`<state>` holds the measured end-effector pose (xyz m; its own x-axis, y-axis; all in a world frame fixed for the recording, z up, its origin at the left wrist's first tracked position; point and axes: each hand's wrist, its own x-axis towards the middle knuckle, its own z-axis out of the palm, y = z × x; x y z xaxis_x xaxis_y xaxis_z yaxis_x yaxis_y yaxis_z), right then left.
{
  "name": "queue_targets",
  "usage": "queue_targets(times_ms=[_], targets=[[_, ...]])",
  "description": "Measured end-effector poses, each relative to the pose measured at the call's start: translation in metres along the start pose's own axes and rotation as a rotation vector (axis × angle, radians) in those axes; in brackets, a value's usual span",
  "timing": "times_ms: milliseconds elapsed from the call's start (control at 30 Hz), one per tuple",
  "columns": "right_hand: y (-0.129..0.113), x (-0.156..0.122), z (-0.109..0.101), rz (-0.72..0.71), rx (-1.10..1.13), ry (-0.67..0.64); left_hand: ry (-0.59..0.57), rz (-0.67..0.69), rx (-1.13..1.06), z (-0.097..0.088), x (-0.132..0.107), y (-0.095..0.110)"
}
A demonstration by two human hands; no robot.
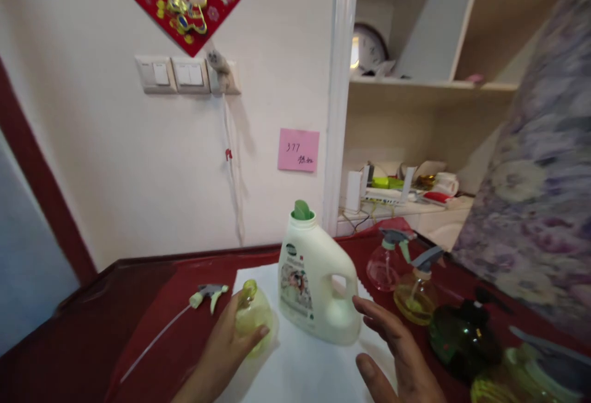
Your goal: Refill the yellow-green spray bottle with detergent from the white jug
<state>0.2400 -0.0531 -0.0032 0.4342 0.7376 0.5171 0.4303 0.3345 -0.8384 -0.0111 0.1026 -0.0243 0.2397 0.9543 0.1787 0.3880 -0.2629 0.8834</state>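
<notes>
My left hand [231, 335] is closed round a small yellow see-through spray bottle [255, 314] with no spray head on its neck. Just right of it stands a large pale-green detergent jug [314, 286], upright, its cap off and a green spout showing in the mouth. Beside the jug's handle hovers my right hand [392, 354], fingers spread and holding nothing; whether a fingertip touches the handle I cannot tell. To the left of the yellow bottle lies a grey and light-green spray head [209, 296] with its long dip tube. White paper [295, 372] is under bottle and jug.
Along the right side stand a pink spray bottle [385, 264], a yellow spray bottle [415, 295], a dark green bottle [464, 332] and another yellowish one [530, 372]. The dark red table [92, 329] meets the wall behind. A floral curtain [530, 218] hangs at the right.
</notes>
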Motion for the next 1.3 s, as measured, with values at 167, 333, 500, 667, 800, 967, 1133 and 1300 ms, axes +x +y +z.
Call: queue_targets(times_ms=[167, 333, 500, 667, 800, 967, 1133, 1300], targets=[[0.01, 0.056, -0.009, -0.058, -0.144, -0.047, 0.019, 0.0, 0.099, 0.002, 0.013, -0.031], [0.018, 0.089, 0.011, 0.099, 0.025, -0.085, -0.016, 0.054, 0.206, -0.004, 0.011, -0.029], [0.017, 0.101, 0.022, 0.063, 0.106, -0.128, -0.056, 0.039, 0.242, -0.008, 0.007, -0.01], [0.026, 0.101, 0.03, 0.08, 0.13, -0.092, -0.043, -0.017, 0.243, -0.006, 0.006, -0.005], [0.027, 0.102, 0.035, 0.106, 0.093, 0.014, -0.051, -0.013, 0.232, -0.005, 0.005, -0.006], [0.007, 0.104, 0.025, 0.136, 0.011, 0.073, -0.063, -0.031, 0.222, -0.005, 0.001, 0.006], [-0.024, 0.105, 0.002, 0.112, -0.062, -0.006, -0.079, -0.047, 0.215, -0.007, -0.006, 0.023], [-0.045, 0.107, -0.011, -0.061, -0.237, -0.146, -0.08, -0.046, 0.224, -0.008, -0.009, 0.027]])
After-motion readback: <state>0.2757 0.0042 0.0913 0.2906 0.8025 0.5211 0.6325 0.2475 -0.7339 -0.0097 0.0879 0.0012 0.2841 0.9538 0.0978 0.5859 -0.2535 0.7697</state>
